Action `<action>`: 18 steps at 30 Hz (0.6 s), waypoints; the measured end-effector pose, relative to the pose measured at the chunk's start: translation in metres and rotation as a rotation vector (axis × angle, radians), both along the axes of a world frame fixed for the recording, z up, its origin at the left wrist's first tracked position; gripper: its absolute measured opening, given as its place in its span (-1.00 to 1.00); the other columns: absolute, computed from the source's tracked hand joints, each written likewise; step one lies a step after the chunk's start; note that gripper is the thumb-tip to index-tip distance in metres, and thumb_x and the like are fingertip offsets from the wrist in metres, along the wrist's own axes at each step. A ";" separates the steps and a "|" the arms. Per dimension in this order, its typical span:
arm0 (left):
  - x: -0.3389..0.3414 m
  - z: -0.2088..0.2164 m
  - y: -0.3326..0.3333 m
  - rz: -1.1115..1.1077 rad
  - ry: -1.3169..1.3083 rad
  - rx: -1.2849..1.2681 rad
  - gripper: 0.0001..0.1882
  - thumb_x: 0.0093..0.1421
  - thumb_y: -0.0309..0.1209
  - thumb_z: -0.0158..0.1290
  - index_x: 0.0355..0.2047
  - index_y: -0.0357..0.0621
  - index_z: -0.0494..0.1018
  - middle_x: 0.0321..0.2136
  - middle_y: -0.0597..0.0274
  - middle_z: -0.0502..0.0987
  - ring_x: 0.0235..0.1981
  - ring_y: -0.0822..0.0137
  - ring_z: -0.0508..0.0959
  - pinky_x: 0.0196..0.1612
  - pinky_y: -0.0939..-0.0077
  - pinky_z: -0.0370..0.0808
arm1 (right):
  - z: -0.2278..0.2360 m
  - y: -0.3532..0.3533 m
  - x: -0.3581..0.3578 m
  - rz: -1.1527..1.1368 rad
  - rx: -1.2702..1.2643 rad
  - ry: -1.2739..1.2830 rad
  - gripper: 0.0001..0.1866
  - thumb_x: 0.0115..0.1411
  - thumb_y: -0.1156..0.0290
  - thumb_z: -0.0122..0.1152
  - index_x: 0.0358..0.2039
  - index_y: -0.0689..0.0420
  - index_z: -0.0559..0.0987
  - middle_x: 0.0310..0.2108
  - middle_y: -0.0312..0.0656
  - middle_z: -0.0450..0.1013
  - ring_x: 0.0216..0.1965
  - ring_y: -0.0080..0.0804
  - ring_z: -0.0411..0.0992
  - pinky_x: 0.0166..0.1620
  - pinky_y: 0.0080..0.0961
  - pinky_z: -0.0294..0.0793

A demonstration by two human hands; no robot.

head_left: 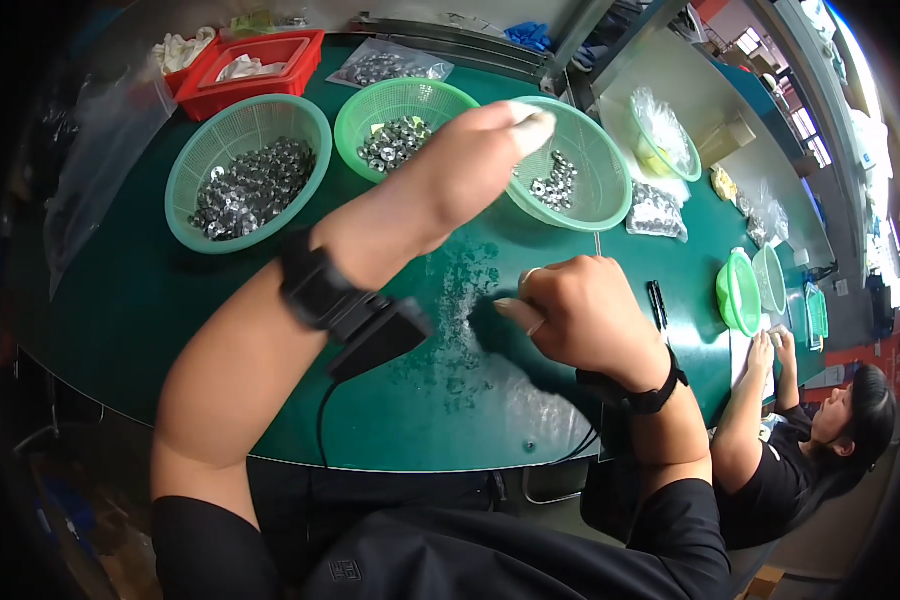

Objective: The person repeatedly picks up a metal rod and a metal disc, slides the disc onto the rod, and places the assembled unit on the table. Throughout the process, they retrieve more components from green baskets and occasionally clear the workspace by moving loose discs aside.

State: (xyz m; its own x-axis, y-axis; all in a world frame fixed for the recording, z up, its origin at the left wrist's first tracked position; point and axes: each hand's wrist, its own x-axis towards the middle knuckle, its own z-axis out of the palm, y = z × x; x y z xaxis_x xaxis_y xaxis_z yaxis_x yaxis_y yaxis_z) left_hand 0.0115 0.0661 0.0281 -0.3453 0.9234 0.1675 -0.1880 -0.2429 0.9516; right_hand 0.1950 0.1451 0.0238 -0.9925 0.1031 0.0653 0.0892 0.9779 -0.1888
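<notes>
My left hand [485, 150] reaches across the table, over the inner edge of the right-hand pale green basket [602, 175]. Motion smears its fingertips, so whether they grip anything cannot be told. A small heap of shiny metal parts [555, 182] lies in that basket. Nearer to me, my right hand [595, 310] hovers above the tabletop with its fingers curled closed; anything inside them is hidden. Left of my left hand, a brighter green basket [405, 92] contains small round metal parts [395, 142]. The leftmost green basket [210, 135] holds a larger heap of metal pieces [255, 190].
A red tray [245, 75] and a bag of metal parts [390, 66] stand at the back. Another parts bag [656, 212] and a black pen [658, 303] lie right. A co-worker [820, 440] sits at far right near green baskets [738, 292]. One tiny part [530, 446] lies near the front edge.
</notes>
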 end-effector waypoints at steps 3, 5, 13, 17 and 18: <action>-0.009 -0.012 -0.035 0.055 0.147 -0.162 -0.61 0.47 -0.33 -0.12 0.19 -0.27 0.40 0.07 0.07 0.54 0.09 0.29 0.53 0.18 0.43 0.40 | -0.012 -0.005 -0.003 0.003 0.027 -0.030 -0.61 0.14 0.20 0.34 -0.68 0.15 0.45 -0.69 -0.05 0.41 -0.58 0.07 0.43 -0.47 -0.08 0.40; -0.009 -0.013 -0.064 0.070 0.147 -0.171 -0.63 0.47 -0.34 -0.12 0.17 -0.26 0.42 0.03 0.08 0.56 0.02 0.32 0.56 0.10 0.46 0.43 | -0.016 -0.010 -0.006 0.007 0.016 -0.038 -0.58 0.19 0.15 0.28 -0.68 0.15 0.46 -0.69 -0.04 0.41 -0.57 0.08 0.44 -0.46 -0.05 0.40; -0.021 -0.043 -0.105 0.194 0.060 -0.012 -0.72 0.43 -0.41 -0.08 -0.01 -0.27 0.54 -0.22 0.17 0.64 -0.29 0.42 0.59 -0.15 0.53 0.51 | -0.021 -0.015 -0.014 -0.030 0.002 -0.084 -0.54 0.31 0.19 0.22 -0.65 0.20 0.44 -0.69 0.06 0.34 -0.60 0.16 0.34 -0.49 -0.09 0.33; -0.028 -0.050 -0.107 0.192 0.065 0.026 -0.77 0.39 -0.45 -0.02 -0.07 -0.29 0.57 -0.29 0.21 0.64 -0.34 0.46 0.57 -0.24 0.60 0.49 | -0.022 -0.032 -0.022 0.026 -0.258 -0.008 -0.54 0.31 0.22 0.25 -0.66 0.20 0.41 -0.68 0.01 0.34 -0.60 0.15 0.34 -0.51 -0.06 0.29; -0.027 -0.051 -0.107 0.199 0.052 0.031 -0.77 0.39 -0.45 -0.02 -0.07 -0.29 0.57 -0.29 0.21 0.64 -0.34 0.46 0.57 -0.24 0.60 0.49 | -0.022 -0.038 -0.026 0.077 -0.267 -0.018 -0.56 0.31 0.22 0.25 -0.64 0.19 0.42 -0.68 0.01 0.35 -0.59 0.15 0.35 -0.51 -0.06 0.29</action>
